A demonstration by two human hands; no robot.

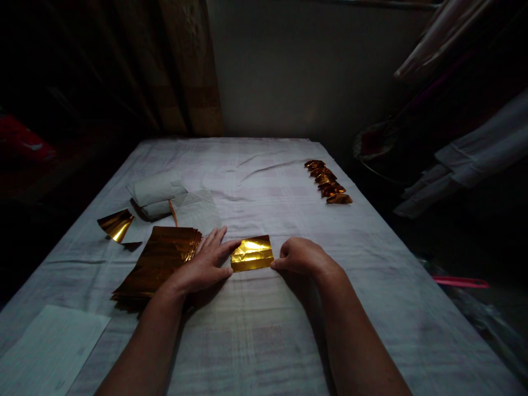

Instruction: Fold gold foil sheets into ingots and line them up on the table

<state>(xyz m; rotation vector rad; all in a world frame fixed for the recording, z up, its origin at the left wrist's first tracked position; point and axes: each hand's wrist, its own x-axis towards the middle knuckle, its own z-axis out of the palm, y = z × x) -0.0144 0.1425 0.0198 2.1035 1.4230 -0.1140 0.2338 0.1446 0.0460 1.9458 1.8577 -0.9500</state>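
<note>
"What are the hands doing?"

"The left hand [208,258] is spread palm-down, its thumb and forefinger at the left edge of a shiny, rectangular gold foil piece [252,253]. The right hand [304,256] is curled, thumb and finger pinching the foil's near right corner."

"So the foil lies between them?"

"Yes, creased across its width, on a pale plaid cloth [247,341]. (Whether the left fingertips press down or merely rest, I cannot tell.)"

"And just beside the left hand?"

"A thick stack of amber-gold metallic sheets [160,253], its layers fanned along the right edge. Past its far left side sits a curved, bright gold foil scrap [118,223]."

"Farther out?"

"Far left, a folded grey-white paper bundle [157,190] touches a flat, creased pale sheet [202,204]. Far right, near the cloth's edge, runs a row of small folded copper-gold foil pieces [327,185]."

"Anything nearer?"

"Near left, a plain white paper sheet [49,346]. Off to the right, beyond the cloth, a slim bright-pink object [461,282]."
</note>
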